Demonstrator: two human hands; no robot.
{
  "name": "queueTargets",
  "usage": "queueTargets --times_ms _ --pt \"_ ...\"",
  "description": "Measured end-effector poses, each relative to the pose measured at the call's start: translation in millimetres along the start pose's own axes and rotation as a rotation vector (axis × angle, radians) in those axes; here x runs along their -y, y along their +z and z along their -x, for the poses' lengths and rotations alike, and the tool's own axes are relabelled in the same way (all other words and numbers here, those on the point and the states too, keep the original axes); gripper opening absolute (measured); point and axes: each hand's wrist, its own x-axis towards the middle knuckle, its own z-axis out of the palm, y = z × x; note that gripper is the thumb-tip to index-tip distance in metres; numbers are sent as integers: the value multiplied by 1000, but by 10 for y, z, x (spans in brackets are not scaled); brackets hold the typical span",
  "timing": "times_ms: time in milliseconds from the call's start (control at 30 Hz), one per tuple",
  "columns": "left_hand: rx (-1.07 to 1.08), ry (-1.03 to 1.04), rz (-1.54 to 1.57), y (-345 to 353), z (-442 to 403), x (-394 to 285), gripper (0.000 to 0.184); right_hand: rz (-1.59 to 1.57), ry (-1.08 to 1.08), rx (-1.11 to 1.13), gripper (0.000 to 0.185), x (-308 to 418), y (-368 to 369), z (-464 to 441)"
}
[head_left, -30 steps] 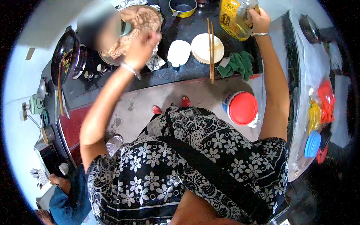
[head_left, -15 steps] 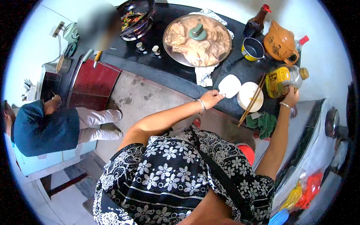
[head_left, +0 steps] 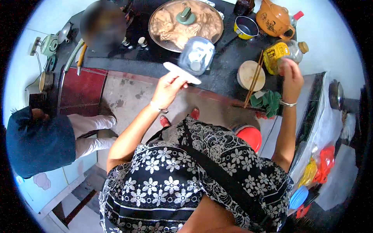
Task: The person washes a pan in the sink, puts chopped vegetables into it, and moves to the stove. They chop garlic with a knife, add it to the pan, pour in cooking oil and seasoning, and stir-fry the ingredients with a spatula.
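Observation:
My left hand [head_left: 169,89] is closed on the edge of a white rounded lid [head_left: 182,73], seen nearly edge-on. A clear container [head_left: 197,55], tilted, extends above the lid and seems joined to it; it overlaps the counter's front edge. Fingers bent, my right hand [head_left: 292,77] is in front of the oil bottle [head_left: 276,58], which has a yellow label. Its fingertips are smeared by motion, so whether they touch the bottle cannot be made out. Just left of the bottle, a pair of chopsticks [head_left: 254,79] lies across a pale round bowl [head_left: 245,75].
A large glass-lidded pan [head_left: 163,23] stands on the black counter. Behind the bottle are a yellow pot [head_left: 245,28] and an orange clay pot [head_left: 274,19]. A green cloth [head_left: 270,104] hangs at the edge, above a red bucket [head_left: 250,138]. Another person [head_left: 42,141] stands at left.
My left hand has lifted the white-lidded container off the counter and moved left, tipping it so its clear side shows. My right hand's fingers have shifted slightly; the oil bottle stays in place.

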Motion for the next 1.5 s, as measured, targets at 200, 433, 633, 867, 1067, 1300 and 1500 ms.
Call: queueTargets --times_ms 200,433,633,867,1067,1300,1500 --pt "-209 128 -166 -1983 -130 -572 14 95 -771 405 19 2255 2598 -298" --pt "-179 35 -147 -1905 -163 -680 15 569 -848 559 12 2337 2760 -346" --pt "-96 113 -183 -1934 -172 -610 13 493 -799 480 6 2394 2802 -289" --pt "-196 22 -169 -1890 -190 -690 14 89 -438 395 4 2420 2933 -192" --pt "-181 110 -206 -1812 -252 -698 9 -28 -452 285 5 2346 3225 -156" --pt "-203 152 -281 -1786 -242 -691 8 -88 -435 454 5 2418 3223 -199" --pt "-198 128 -253 -1847 -254 -664 10 83 -697 775 8 2304 3099 -242"
